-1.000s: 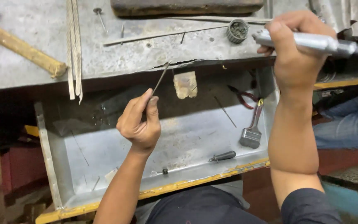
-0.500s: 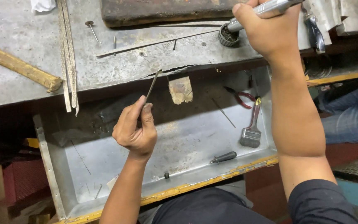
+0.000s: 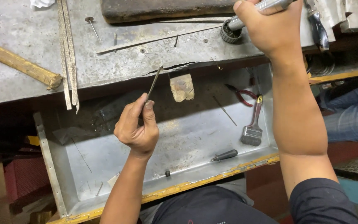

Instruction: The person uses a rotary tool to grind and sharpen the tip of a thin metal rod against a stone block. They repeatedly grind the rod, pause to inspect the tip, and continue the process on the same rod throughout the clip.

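Your left hand [image 3: 136,128] pinches a thin, flat grey metal strip [image 3: 154,83] between thumb and fingers, its far tip resting at the cracked front edge of the worn grey metal bench top [image 3: 30,45]. Your right hand [image 3: 272,29] is closed around a silver cylindrical hand tool [image 3: 270,6], its tip by a small ribbed metal ring [image 3: 228,34]. Below lies an open grey metal drawer [image 3: 48,166] holding a flat paintbrush [image 3: 252,128].

a metal workshop: a scarred grey worktop [image 3: 30,89] with a wooden hammer handle [image 3: 19,63] left of the left hand [image 3: 136,128], a brush [image 3: 252,132] and red pliers [image 3: 240,93] in the tray [image 3: 48,166] to its right.
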